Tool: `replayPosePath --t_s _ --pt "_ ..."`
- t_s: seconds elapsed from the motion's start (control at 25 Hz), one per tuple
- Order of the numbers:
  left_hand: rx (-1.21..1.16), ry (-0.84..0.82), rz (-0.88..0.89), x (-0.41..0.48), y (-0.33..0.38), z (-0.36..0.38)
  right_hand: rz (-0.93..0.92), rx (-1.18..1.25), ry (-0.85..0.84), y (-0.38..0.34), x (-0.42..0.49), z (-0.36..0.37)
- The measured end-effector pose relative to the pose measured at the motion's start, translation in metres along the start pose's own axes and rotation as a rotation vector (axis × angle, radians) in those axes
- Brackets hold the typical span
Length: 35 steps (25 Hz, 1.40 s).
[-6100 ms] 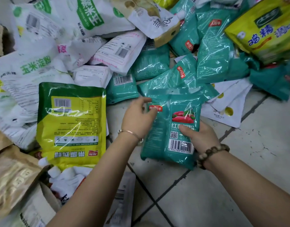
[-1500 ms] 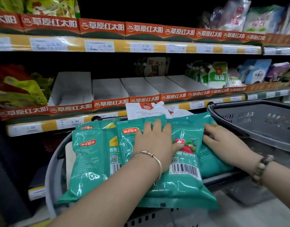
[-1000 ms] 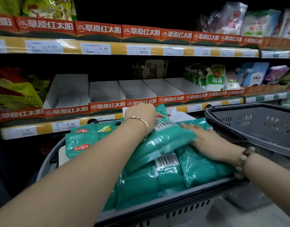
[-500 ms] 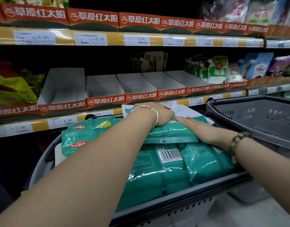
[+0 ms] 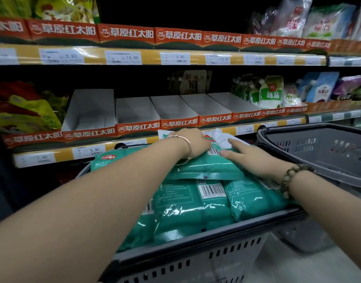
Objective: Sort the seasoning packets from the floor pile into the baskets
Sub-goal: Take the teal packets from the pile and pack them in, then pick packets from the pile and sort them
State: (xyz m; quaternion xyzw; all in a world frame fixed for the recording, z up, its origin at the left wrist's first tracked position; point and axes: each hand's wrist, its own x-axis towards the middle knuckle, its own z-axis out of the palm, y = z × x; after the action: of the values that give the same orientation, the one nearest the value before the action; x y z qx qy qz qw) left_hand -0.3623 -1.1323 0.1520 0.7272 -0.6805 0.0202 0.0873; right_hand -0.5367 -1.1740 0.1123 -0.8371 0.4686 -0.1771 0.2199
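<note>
Shop shelves [image 5: 175,58]; hands [image 5: 196,142] [image 5: 251,158] on teal packets [image 5: 206,168]

The left hand's [image 5: 192,142] fingertips are hidden over the far end of the top packet [image 5: 206,167], the forearm covers part of the lower packets [image 5: 185,213], the second basket [image 5: 318,148] is cut off at the right edge, and the price tags' [image 5: 123,57] small print is blurred.
</note>
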Motion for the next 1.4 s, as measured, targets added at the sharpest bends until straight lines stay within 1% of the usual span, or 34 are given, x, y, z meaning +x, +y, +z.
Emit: replayPosePath --t_s 0.08,0.2,0.28,0.4,0.56,0.76,0.84,0.96,1.04,1.24,1.4 --pt "-0.016 0.088 -0.003 -0.018 -0.014 -0.009 -0.043 0.009 0.061 -0.008 -0.002 -0.006" --pt "-0.128 0.241 -0.036 -0.063 -0.047 -0.017 -0.18 -0.065 0.167 -0.036 -0.005 -0.005" --pt "-0.172 0.281 -0.075 -0.106 -0.081 -0.021 -0.289 -0.046 0.186 -0.07 -0.01 0.011" --pt "-0.209 0.286 -0.18 -0.184 -0.132 -0.028 -0.446 -0.04 0.147 -0.136 -0.025 0.046" --pt "-0.125 0.344 -0.346 -0.306 -0.193 -0.032 -0.63 -0.089 0.049 -0.226 -0.056 0.108" --pt "-0.027 0.353 -0.583 -0.447 -0.237 -0.031 -0.846 -0.158 -0.156 -0.322 -0.105 0.199" --pt "-0.015 0.312 -0.676 -0.503 -0.245 -0.02 -0.93 -0.202 -0.253 -0.351 -0.133 0.244" --pt "-0.009 0.274 -0.821 -0.581 -0.259 0.008 -1.042 -0.26 -0.348 -0.384 -0.171 0.311" --pt "-0.019 0.248 -0.953 -0.631 -0.265 0.032 -1.055 -0.259 -0.457 -0.401 -0.197 0.36" --pt "-0.1 0.125 -1.278 -0.742 -0.25 0.103 -0.968 -0.179 -0.782 -0.411 -0.274 0.46" --pt "-0.144 0.019 -1.456 -0.805 -0.222 0.147 -0.971 -0.176 -1.003 -0.402 -0.348 0.518"
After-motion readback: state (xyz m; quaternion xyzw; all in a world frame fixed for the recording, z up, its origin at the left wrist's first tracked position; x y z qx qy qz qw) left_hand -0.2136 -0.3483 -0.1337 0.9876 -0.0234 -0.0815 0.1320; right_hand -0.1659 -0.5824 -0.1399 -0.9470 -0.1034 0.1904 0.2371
